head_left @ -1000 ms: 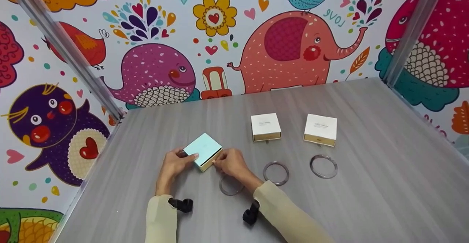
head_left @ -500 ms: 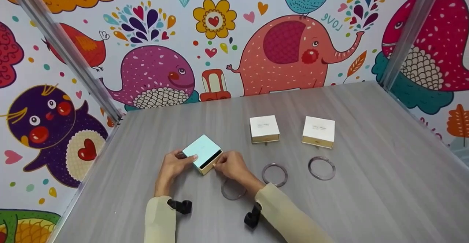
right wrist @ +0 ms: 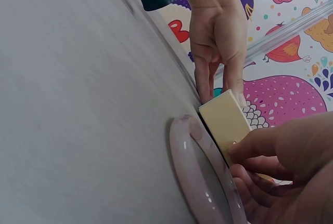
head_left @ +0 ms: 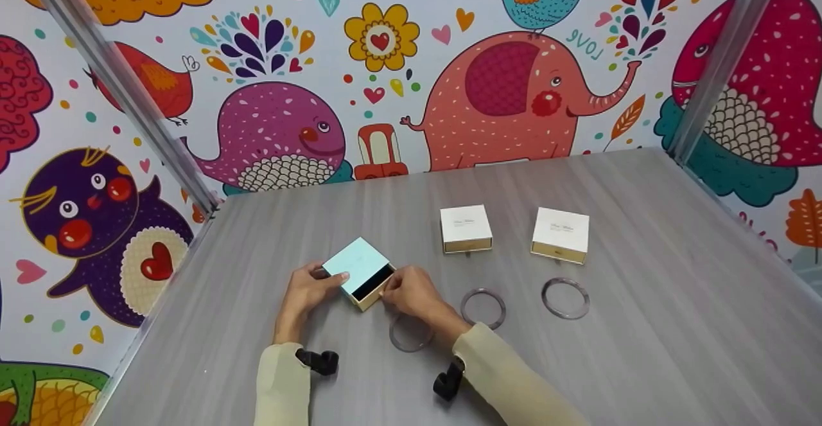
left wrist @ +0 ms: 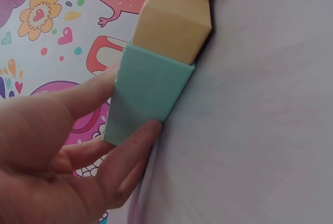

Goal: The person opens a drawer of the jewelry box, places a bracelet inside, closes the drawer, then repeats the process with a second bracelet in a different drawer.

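Observation:
A small drawer box with a light teal sleeve (head_left: 355, 262) stands tilted in plan on the table, left of centre. Its gold drawer (left wrist: 169, 34) is partly out, and a black interior shows in the gap. My left hand (head_left: 307, 294) grips the sleeve by its sides, thumb on top. At the drawer's front, my right hand (head_left: 414, 292) pinches a spot near its middle; the fingers cover what exactly they hold. Just below the right hand lies a translucent pale purple bangle (right wrist: 184, 164), partly hidden by the wrist in the head view.
Two closed white boxes with gold fronts, a middle one (head_left: 466, 223) and a right one (head_left: 560, 230), stand farther back. In front of them lie a second bangle (head_left: 463, 310) and a third bangle (head_left: 545, 294). A cartoon-printed wall (head_left: 385, 98) borders the grey table (head_left: 642, 349).
The drawer has slid farther out of the teal sleeve, toward the lower right, along with my right hand. The black gap has widened. My left hand keeps its grip.

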Motion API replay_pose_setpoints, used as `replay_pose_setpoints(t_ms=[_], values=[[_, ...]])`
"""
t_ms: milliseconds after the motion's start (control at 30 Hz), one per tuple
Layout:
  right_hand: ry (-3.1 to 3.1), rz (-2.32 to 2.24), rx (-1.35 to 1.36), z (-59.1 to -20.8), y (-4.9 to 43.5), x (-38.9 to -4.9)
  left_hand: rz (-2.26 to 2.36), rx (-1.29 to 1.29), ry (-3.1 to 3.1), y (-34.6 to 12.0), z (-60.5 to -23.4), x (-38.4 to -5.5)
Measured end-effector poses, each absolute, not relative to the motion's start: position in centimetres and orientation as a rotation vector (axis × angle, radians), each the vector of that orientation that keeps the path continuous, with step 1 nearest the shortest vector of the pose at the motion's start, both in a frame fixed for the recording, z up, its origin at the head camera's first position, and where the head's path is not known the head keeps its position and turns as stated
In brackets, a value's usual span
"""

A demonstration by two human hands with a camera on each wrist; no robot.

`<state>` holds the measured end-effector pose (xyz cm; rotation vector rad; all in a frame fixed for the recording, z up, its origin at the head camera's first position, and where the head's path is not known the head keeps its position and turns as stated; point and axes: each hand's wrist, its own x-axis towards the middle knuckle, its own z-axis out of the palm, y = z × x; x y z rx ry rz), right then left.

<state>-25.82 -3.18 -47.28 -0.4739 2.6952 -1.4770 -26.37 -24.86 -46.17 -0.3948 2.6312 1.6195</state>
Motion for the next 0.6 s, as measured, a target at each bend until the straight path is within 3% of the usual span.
replay_pose_setpoints(t_ms=[600], values=[[2.749,-1.34,-0.608,-46.5,-2.0,-25.7,1.648,-0.405,2.601,-24.7,-46.3,-26.4]])
